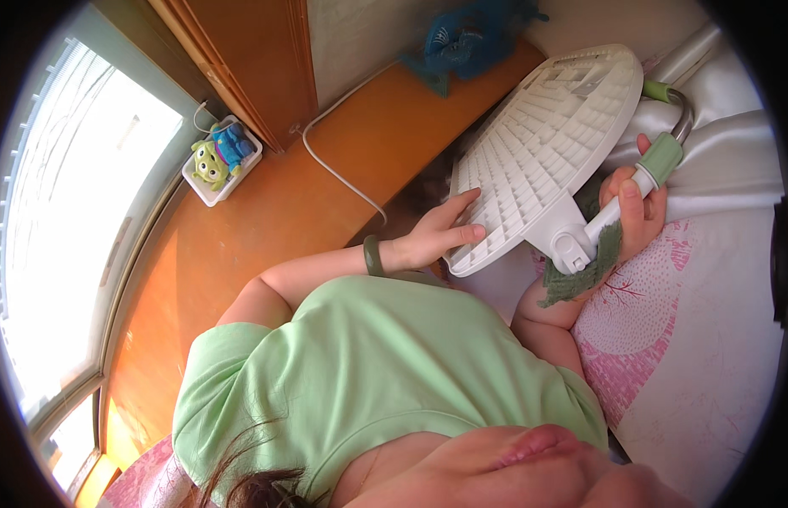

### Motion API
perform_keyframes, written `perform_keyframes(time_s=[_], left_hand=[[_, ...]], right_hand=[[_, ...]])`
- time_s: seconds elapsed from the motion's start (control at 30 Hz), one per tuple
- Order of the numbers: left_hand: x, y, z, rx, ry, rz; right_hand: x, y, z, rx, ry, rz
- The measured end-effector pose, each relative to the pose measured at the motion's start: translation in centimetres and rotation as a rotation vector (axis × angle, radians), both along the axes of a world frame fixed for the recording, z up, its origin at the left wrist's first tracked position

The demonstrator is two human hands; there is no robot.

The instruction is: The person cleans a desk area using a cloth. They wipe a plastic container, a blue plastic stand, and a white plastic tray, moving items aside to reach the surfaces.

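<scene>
A large white plastic panel (533, 140), rounded at its ends and ribbed in a grid on the side I see, stands tilted before me. Its hinge joins a white tube (603, 219) with a light green sleeve (660, 160) and a bent metal end. My right hand (638, 206) is closed around the tube just below that sleeve. A dark green textured cloth (581, 273) hangs beneath this hand and the hinge, against the wrist. My left hand (441, 232), with a dark green bangle at the wrist, lies against the panel's ribbed face near its lower edge, thumb and fingers apart.
A wooden ledge (260, 235) runs along the window and wall. On it are a white tray (209, 200) with a green and blue toy (216, 155), a white cable (327, 164) and a blue plastic bag (460, 51). Pink-patterned bedding (629, 311) and shiny pale fabric (727, 140) lie at right.
</scene>
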State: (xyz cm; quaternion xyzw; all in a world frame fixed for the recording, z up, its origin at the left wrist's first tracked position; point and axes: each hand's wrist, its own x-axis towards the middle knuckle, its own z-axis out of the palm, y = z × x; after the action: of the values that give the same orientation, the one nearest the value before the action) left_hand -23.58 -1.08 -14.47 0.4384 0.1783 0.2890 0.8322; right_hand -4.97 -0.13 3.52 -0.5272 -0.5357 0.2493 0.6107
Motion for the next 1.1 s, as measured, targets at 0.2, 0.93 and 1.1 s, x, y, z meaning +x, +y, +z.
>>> perform_keyframes(time_s=[0.2, 0.93, 1.1], left_hand=[[-2.6, 0.6, 0.7, 0.332, -0.093, 0.09], [2.2, 13.1, -6.7, -0.016, -0.417, 0.343], [4.0, 15.0, -10.1, -0.182, -0.402, 0.372]], right_hand=[[-6.3, 2.3, 4.1, -0.039, -0.166, 0.207], [-10.9, 8.2, -3.2, 0.332, -0.33, 0.196], [-7.8, 7.9, -7.8, 0.296, -0.405, 0.156]])
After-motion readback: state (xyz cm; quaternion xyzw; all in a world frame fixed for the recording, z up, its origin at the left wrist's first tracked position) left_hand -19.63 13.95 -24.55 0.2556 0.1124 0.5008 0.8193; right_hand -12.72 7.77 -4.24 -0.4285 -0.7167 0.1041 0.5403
